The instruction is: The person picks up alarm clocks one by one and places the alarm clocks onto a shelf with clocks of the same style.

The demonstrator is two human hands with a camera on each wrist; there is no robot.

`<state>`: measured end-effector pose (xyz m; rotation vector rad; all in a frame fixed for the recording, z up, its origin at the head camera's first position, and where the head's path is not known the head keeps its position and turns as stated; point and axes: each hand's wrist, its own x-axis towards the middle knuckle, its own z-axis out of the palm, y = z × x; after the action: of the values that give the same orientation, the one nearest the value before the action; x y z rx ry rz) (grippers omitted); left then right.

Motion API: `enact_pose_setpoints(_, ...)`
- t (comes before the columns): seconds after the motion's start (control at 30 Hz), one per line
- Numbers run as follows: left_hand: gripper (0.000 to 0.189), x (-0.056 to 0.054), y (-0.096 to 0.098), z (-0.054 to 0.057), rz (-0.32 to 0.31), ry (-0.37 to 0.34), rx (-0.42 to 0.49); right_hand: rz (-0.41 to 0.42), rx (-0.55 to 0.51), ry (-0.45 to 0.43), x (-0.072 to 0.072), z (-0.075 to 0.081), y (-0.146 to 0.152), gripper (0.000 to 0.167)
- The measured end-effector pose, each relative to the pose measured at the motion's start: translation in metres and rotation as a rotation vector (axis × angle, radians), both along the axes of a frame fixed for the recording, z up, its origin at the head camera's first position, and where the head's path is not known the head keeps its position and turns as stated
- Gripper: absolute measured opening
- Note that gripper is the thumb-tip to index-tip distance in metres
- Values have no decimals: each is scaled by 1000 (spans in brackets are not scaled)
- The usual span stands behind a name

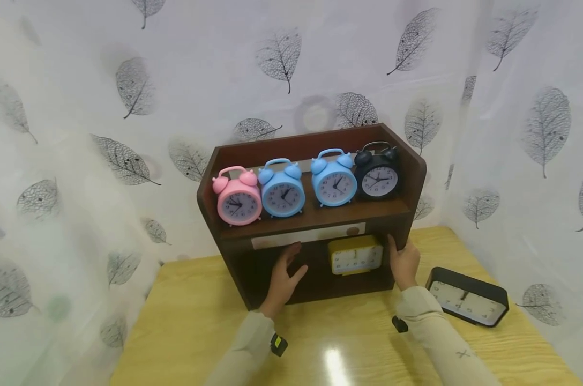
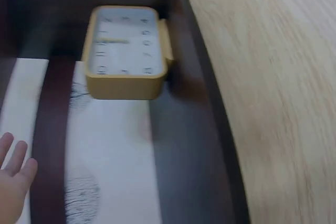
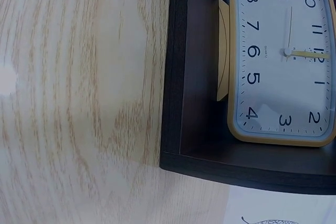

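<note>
A dark brown two-tier shelf [image 1: 291,228] stands on the table. My left hand [image 1: 283,279], fingers spread and holding nothing, is in front of its lower compartment; the same hand [image 2: 14,179] shows at the left edge of the left wrist view. My right hand [image 1: 405,264] grips the shelf's right side panel, thumb on the inner side. Just left of that thumb, a yellow rectangular clock [image 1: 355,255] stands in the lower compartment. On the upper tier are a pink alarm clock [image 1: 239,206], two light blue alarm clocks [image 1: 283,197] and a black alarm clock [image 1: 379,179].
A black rectangular clock [image 1: 467,297] lies on the wooden table [image 1: 190,332], right of the shelf. Behind and beside the table hangs a pale sheet [image 1: 190,64] with a leaf print. Both wrists carry small black devices [image 1: 278,344].
</note>
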<state>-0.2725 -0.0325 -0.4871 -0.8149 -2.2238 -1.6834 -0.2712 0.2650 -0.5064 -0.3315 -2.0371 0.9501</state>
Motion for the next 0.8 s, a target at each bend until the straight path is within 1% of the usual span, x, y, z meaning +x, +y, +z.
enact_pose_setpoints(0.07, 47, 15, -10, 15, 39, 60, 15, 4, -5, -9, 0, 1, -1, 32)
enact_pose_setpoints(0.13, 44, 29, -19, 30, 79, 144, 29, 2, -13, -13, 0, 2, -1, 33)
enact_pose_setpoints(0.2, 42, 40, -29, 43, 120, 249, 49, -2, -17, -16, 1, 3, -1, 34)
enact_pose_setpoints(0.27, 39, 47, -39, 52, 174, 373, 71, -2, -16, -14, 2, 4, -1, 35)
enact_pose_setpoints(0.33, 35, 46, -50, 51, 240, 483, 105, 0, -11, -13, 2, 4, -1, 35)
enact_pose_setpoints(0.4, 32, 42, -61, 47, 324, 572, 132, 8, -10, -7, 1, 5, -1, 35)
enact_pose_setpoints(0.43, 33, 39, -66, 45, 371, 604, 141, 10, -11, -6, 1, 5, 0, 34)
enact_pose_setpoints(0.5, 39, 33, -76, 41, 462, 627, 159, 15, -22, -4, 1, 6, 0, 33)
enact_pose_setpoints(0.53, 43, 31, -80, 41, 511, 610, 164, 17, -34, -8, 2, 7, -1, 32)
enact_pose_setpoints(0.57, 46, 32, -82, 46, 555, 576, 165, 20, -40, -11, 2, 7, -1, 31)
enact_pose_setpoints(0.6, 49, 31, -85, 46, 589, 533, 172, 23, -50, -13, 2, 7, -1, 31)
enact_pose_setpoints(0.63, 54, 29, -87, 48, 610, 474, 181, 25, -58, -19, 2, 7, -1, 31)
enact_pose_setpoints(0.7, 63, 25, -93, 51, 624, 320, 181, 21, -73, -35, 3, 7, -2, 31)
enact_pose_setpoints(0.77, 67, 19, -98, 54, 606, 149, 188, 22, -88, -40, 3, 7, -3, 32)
enact_pose_setpoints(0.8, 68, 12, -103, 51, 594, 76, 187, 22, -96, -45, 3, 7, -4, 32)
